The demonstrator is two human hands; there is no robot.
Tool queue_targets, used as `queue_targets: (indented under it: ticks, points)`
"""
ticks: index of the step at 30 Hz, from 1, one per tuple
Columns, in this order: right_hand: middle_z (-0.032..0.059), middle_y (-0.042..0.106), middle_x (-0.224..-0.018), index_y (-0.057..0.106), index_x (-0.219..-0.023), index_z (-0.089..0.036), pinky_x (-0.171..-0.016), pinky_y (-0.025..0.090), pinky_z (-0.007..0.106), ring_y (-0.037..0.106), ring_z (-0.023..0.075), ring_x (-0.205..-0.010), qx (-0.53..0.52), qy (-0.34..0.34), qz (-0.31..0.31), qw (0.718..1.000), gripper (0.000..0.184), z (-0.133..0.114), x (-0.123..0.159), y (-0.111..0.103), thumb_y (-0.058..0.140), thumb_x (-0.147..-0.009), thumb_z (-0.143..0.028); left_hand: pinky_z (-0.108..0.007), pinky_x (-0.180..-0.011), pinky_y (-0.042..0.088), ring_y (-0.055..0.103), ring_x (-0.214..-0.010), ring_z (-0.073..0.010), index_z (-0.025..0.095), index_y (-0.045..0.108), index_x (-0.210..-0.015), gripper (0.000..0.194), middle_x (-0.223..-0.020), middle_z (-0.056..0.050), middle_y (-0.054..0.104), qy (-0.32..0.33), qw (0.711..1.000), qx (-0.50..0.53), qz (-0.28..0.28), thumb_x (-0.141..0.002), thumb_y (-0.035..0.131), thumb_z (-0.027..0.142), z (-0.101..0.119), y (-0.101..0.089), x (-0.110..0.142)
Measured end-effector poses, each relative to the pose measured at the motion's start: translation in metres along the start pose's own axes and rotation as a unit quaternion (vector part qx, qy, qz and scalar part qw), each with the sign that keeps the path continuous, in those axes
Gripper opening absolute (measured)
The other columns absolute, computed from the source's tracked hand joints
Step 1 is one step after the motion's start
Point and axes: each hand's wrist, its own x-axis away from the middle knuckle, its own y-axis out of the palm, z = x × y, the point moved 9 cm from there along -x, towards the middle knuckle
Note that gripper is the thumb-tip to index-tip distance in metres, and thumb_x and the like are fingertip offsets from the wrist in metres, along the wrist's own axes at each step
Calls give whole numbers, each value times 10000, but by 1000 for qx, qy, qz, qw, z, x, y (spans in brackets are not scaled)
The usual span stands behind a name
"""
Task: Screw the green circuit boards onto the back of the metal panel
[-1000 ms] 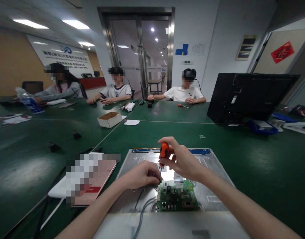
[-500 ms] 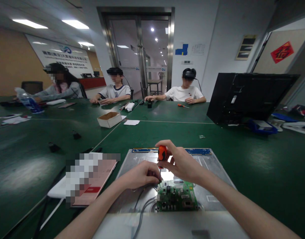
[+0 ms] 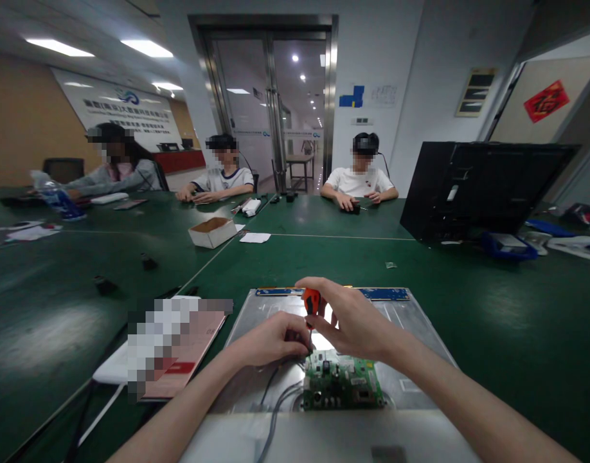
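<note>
1. Right hand [image 3: 353, 321]: pinching the orange-and-black handle of a screwdriver [image 3: 312, 301] between thumb and fingers, index finger arched over the butt end. Shaft points down, near upright.
2. Left hand [image 3: 278, 337]: fingers curled, thumb and fingertips close together beside the shaft's lower end. From where I stand, can't tell whether they pinch the shaft, a screw or nothing.
3. Work location: green circuit board [image 3: 343, 382] sits on the metal-backed panel [image 3: 423, 350], which lies flat on the green table [image 3: 507, 328]. Screwdriver's lower end is at the board's far-left corner; actual contact hidden by fingers.
4. Grey cables [image 3: 274, 421] run off the board's left side toward the near edge. Blue circuit strip [image 3: 389, 294] lines the panel's far edge.
5. Step in hand, my read: screw work at that corner. Turning direction not readable.
6. Next move calls for: tip square in the screw head, light axial pressure, small finger turns, left fingertips steadying low. Slip risk: scratched board.
</note>
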Motion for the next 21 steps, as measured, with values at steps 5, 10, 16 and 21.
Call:
queue_targets:
  ticks: [5, 10, 16, 21]
  points:
    - [16, 653, -909, 458, -1287, -197, -656, 469, 284, 604, 141, -714, 29, -1, 10, 1000, 444, 2, -1, -2, 629, -878, -169, -244, -653, 465, 599, -691, -158, 171, 717, -791, 76, -738, 3, 674, -6, 1000, 0, -1, -798, 690, 241, -1, 0, 0]
    - [44, 662, -983, 458, -1287, -200, -671, 464, 302, 617, 157, -753, 49, -6, 0, 999, 408, 2, -1, 0, 604, -908, -232, -242, -627, 460, 591, -675, -157, 165, 710, -802, 79, -736, -1, 668, -11, 1000, 4, 0, -801, 677, 238, 0, 1, 2]
    - [50, 671, -1021, 380, -1380, -208, -661, 461, 309, 615, 163, -753, 53, -16, -10, 998, 553, -2, 2, -1, 547, -859, -125, -242, -623, 456, 582, -657, -153, 167, 704, -797, 85, -716, 4, 660, -19, 1000, 8, -4, -799, 691, 250, -3, 2, 0]
    - [27, 665, -985, 432, -1334, -220, -659, 455, 302, 595, 141, -700, 57, -11, 3, 998, 496, 0, 1, -2, 604, -875, -151, -251, -665, 468, 607, -715, -172, 167, 700, -808, 63, -755, -5, 670, -23, 1000, 12, -1, -780, 686, 221, -3, 1, 1]
